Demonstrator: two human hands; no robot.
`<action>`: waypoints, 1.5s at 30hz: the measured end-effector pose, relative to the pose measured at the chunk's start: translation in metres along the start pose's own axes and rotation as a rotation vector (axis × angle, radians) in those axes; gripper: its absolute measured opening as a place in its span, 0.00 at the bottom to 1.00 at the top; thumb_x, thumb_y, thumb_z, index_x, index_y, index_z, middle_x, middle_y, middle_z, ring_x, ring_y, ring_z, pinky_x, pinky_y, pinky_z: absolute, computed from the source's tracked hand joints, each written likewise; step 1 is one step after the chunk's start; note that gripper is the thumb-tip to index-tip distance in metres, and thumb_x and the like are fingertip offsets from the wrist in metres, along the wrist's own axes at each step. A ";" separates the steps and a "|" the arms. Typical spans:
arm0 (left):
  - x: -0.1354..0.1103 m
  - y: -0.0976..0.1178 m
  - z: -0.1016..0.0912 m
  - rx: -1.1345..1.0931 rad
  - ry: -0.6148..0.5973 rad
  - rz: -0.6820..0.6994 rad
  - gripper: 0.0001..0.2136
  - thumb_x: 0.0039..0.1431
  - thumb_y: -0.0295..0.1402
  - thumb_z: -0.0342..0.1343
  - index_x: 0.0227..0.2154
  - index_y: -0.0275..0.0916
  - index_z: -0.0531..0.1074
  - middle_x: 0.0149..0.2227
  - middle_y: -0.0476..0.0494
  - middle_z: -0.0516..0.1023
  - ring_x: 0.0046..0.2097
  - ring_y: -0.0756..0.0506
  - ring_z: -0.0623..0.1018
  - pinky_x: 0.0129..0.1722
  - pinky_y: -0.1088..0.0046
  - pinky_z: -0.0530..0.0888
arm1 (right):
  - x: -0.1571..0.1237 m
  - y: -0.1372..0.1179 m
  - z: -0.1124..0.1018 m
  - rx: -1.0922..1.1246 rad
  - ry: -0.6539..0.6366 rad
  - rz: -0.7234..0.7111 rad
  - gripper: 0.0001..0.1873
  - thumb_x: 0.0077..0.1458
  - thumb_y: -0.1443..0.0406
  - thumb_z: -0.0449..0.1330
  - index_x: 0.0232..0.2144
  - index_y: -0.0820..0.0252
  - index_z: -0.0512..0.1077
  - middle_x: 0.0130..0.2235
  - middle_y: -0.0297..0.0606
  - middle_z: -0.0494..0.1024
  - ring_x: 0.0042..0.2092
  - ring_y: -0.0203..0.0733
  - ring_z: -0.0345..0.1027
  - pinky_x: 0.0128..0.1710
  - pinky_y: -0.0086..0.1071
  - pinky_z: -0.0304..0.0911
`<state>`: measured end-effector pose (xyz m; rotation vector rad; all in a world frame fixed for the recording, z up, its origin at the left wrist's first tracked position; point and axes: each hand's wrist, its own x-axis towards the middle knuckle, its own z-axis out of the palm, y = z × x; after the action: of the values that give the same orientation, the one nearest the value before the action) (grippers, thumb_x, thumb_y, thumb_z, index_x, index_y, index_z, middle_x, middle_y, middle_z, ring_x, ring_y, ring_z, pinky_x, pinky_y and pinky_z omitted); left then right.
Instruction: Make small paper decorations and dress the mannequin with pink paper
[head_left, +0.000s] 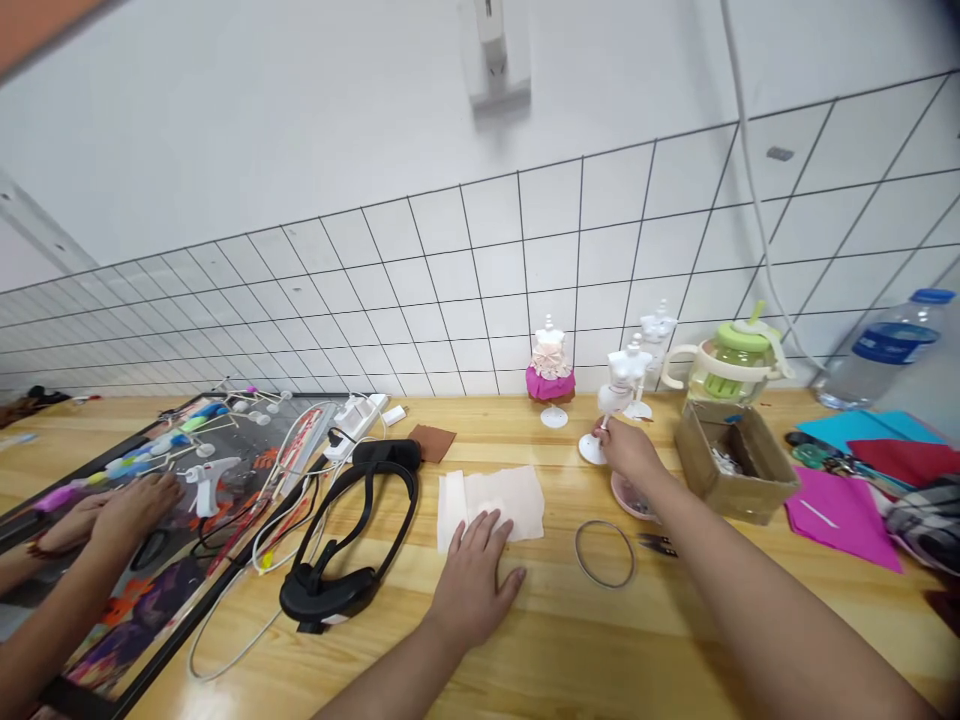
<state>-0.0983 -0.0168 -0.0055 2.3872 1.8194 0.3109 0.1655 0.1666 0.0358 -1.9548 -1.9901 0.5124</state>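
Note:
My left hand (474,580) lies flat, fingers spread, on a pale pink piece of fabric (525,497) on the wooden table. Farther right, my right hand (634,455) grips the stem of a small white dress form (621,370), just above its round base. A second white dress form (657,335) stands behind it. To the left, another dress form (550,370) wears a pale ruffled top and a magenta skirt. Below my right wrist sits a small pink dish (626,495), partly hidden. A metal hoop (604,553) and small dark snips (658,545) lie nearby.
A cardboard box (735,465), green-lidded jug (735,360), water bottle (885,345) and coloured sheets (844,515) occupy the right. Left are a black headset (337,590), power strip (356,425), cables and a glue gun (208,485). Another person's hands (131,510) work at the far left.

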 end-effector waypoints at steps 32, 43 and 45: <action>0.072 0.092 0.017 -0.045 -0.066 0.427 0.07 0.62 0.32 0.52 0.33 0.43 0.75 0.39 0.46 0.79 0.45 0.44 0.74 0.50 0.63 0.65 | -0.132 0.088 0.012 -0.383 0.333 -0.358 0.17 0.64 0.60 0.50 0.48 0.51 0.75 0.51 0.38 0.75 0.44 0.49 0.64 0.43 0.40 0.59; 0.068 0.089 0.021 -0.184 -0.061 0.479 0.12 0.66 0.30 0.44 0.39 0.40 0.73 0.45 0.44 0.76 0.49 0.46 0.72 0.50 0.69 0.69 | -0.107 0.086 0.017 -0.371 0.256 -0.258 0.20 0.64 0.64 0.47 0.52 0.51 0.73 0.55 0.35 0.73 0.45 0.48 0.63 0.43 0.38 0.61; 0.070 0.091 0.024 -0.183 -0.059 0.480 0.12 0.66 0.30 0.43 0.40 0.40 0.73 0.45 0.44 0.76 0.49 0.46 0.73 0.50 0.69 0.70 | -0.106 0.083 0.019 -0.380 0.277 -0.255 0.21 0.63 0.68 0.48 0.54 0.51 0.71 0.60 0.34 0.68 0.46 0.48 0.63 0.43 0.37 0.62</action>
<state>0.0110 0.0270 -0.0024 2.6333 1.1176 0.4236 0.2339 0.0610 -0.0152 -1.8023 -2.2225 -0.2041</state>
